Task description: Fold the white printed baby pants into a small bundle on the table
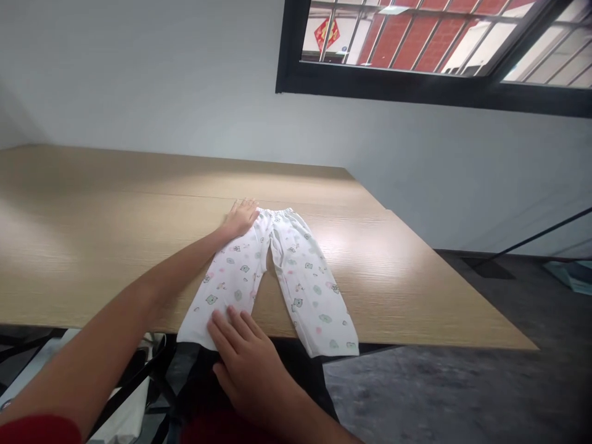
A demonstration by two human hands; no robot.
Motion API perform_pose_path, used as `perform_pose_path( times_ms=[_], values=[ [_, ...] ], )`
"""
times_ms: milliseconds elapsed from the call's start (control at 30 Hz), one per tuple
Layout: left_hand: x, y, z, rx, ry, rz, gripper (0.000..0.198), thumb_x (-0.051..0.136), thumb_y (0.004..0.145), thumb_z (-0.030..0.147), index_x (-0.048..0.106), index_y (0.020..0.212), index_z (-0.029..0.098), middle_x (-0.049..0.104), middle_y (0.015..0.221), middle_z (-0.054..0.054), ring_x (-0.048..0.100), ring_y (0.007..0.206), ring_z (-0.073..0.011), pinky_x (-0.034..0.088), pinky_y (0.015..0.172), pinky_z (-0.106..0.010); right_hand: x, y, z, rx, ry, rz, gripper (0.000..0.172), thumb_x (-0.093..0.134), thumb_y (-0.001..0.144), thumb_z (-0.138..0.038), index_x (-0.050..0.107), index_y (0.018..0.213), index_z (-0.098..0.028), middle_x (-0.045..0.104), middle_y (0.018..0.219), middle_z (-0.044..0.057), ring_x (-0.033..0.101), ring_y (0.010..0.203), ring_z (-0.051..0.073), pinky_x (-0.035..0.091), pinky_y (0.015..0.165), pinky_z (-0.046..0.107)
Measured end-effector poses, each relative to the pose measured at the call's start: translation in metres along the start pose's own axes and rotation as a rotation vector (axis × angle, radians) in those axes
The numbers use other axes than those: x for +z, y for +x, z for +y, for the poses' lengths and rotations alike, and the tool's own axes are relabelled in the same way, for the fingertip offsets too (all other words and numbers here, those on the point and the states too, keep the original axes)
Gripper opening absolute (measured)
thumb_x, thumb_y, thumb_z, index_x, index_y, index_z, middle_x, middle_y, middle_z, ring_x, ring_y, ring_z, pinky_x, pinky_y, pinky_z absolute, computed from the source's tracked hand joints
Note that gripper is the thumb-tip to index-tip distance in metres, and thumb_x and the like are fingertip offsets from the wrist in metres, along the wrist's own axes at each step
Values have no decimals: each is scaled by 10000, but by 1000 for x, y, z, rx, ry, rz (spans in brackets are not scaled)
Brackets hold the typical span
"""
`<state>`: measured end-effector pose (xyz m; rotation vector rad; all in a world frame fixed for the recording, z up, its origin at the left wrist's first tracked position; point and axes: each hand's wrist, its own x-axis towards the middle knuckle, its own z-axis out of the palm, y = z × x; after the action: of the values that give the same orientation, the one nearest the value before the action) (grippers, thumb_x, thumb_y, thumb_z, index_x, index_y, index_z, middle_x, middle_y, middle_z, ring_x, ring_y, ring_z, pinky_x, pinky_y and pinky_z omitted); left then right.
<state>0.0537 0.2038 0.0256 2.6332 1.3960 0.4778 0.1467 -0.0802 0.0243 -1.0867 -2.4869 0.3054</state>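
Note:
White children's pants (319, 290) with a small animal print lie spread on the table, waistband away from me and legs apart. Both leg hems hang slightly over the table's front edge. My left hand (241, 217) rests flat at the left side of the waistband, fingers stretched out. Lower down, my right hand (245, 351) lies on the left pant leg close to its hem, with its fingers extended and holding nothing.
The wooden table (393, 277) has a front edge near my body and a slanting right edge. A wall and a barred window (416, 37) stand behind it. Below left are a dark metal frame and a pale bag (127, 413). Grey floor (416, 394) shows at right.

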Motion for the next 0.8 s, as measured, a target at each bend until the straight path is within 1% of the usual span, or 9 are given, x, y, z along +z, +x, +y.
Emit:
perform_pose_path(
  times_ms=[100, 167, 267, 367, 433, 500, 633, 700, 800],
  values=[
    [-4, -22, 41, 137, -38, -17, 466, 180, 958, 263, 328, 1326, 18, 249, 1418, -163, 104, 1327, -233, -14, 1070, -433, -40, -26, 15, 97, 34, 13, 302, 387, 881, -273, 543, 1134, -217, 602, 1137, -11, 545, 1050, 137, 405, 1011, 313],
    [-1, -50, 84, 271, -92, -64, 493, 114, 965, 266, 324, 1327, 7, 274, 1411, -146, 115, 1326, -212, 23, 1079, -390, -55, -47, 37, 200, -131, 153, 311, 346, 885, -203, 558, 1110, -171, 621, 1099, 36, 568, 1021, 152, 422, 995, 354],
    [12, -90, 150, 535, -180, -215, 492, 76, 975, 305, 253, 1380, 90, 319, 1402, -60, 221, 1297, -133, 185, 1052, -272, -49, -74, 68, 209, -378, 211, 358, 378, 871, -219, 525, 1170, -88, 568, 1183, 125, 520, 1115, 249, 477, 908, 429],
    [31, -91, 181, 676, -199, -314, 492, 197, 967, 412, 260, 1388, 164, 350, 1385, -25, 255, 1284, -176, 202, 1052, -317, -28, -89, 80, 217, -448, 185, 384, 428, 844, -251, 522, 1176, -82, 572, 1170, 140, 533, 1088, 273, 488, 876, 453],
    [41, -63, 172, 673, -171, -320, 485, 247, 957, 437, 257, 1390, 218, 286, 1418, 0, 176, 1307, -217, 135, 1070, -388, -20, -92, 77, 229, -478, 175, 471, 443, 836, -264, 438, 1271, -85, 503, 1266, 130, 461, 1180, 268, 457, 931, 445],
    [48, -19, 146, 601, -117, -288, 462, 260, 959, 405, 277, 1383, 222, 203, 1450, -13, 80, 1321, -253, 41, 1069, -452, -17, -93, 72, 230, -492, 158, 586, 452, 821, -262, 308, 1361, -87, 376, 1377, 108, 331, 1286, 256, 418, 985, 426],
    [52, 59, 92, 358, 1, -178, 396, 327, 951, 265, 383, 1320, 132, 257, 1417, -141, 129, 1306, -340, -15, 1007, -617, -19, -98, 71, 245, -473, 162, 655, 390, 755, -87, 251, 1394, -136, 337, 1406, 47, 254, 1328, 214, 391, 1010, 382],
    [52, 78, 78, 321, 25, -142, 336, 423, 928, 259, 467, 1237, 134, 376, 1339, -140, 251, 1266, -328, 69, 1007, -621, -20, -106, 79, 208, -458, 203, 675, 346, 729, -10, 278, 1382, -167, 410, 1362, 27, 303, 1306, 167, 371, 1023, 350],
    [55, 84, 75, 374, 7, -151, 229, 517, 897, 278, 557, 1079, 145, 538, 1128, -86, 475, 1081, -257, 295, 966, -529, -25, -122, 97, 154, -480, 296, 610, 344, 740, 15, 378, 1317, -179, 517, 1262, 39, 418, 1225, 137, 270, 1077, 380]
  ],
)
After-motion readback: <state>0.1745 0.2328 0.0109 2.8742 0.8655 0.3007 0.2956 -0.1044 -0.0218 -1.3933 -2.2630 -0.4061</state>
